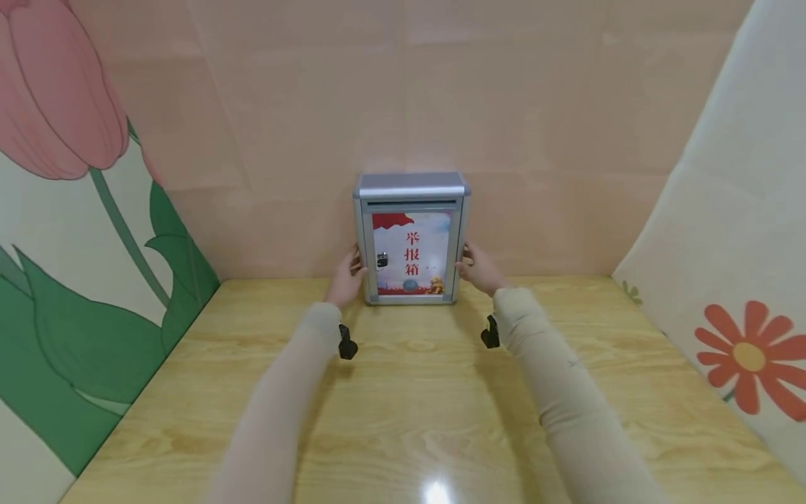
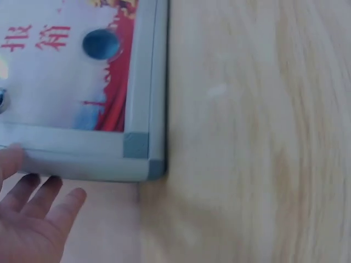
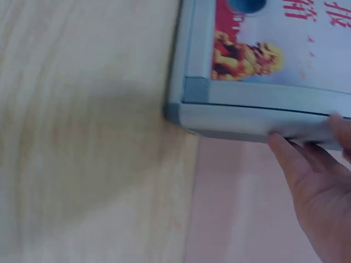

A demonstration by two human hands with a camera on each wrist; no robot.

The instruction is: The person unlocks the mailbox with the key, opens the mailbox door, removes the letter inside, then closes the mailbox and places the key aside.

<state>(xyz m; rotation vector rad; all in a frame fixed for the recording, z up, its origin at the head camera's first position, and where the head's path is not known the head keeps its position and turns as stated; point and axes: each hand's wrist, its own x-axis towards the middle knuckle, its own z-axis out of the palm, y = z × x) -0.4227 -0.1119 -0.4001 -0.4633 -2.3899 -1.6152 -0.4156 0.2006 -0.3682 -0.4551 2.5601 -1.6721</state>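
A grey metal-framed report box (image 1: pixel 428 238) stands upright at the far end of the table, close to the back wall. It has a slot near its top, a small lock on the left of the front panel and red characters. My left hand (image 1: pixel 345 277) holds its left side, with the thumb (image 2: pixel 11 160) at the front edge and the fingers around the side. On the opposite side, my right hand (image 1: pixel 483 269) holds it likewise; its fingers (image 3: pixel 285 150) meet the side face. The box's back is hidden.
The wood-grain table (image 1: pixel 403 392) runs up to a pinkish back wall (image 1: pixel 403 105). A panel with a painted tulip (image 1: pixel 63 91) stands on the left, and one with an orange flower (image 1: pixel 749 357) on the right. Each wrist carries a small black device (image 1: pixel 347 343).
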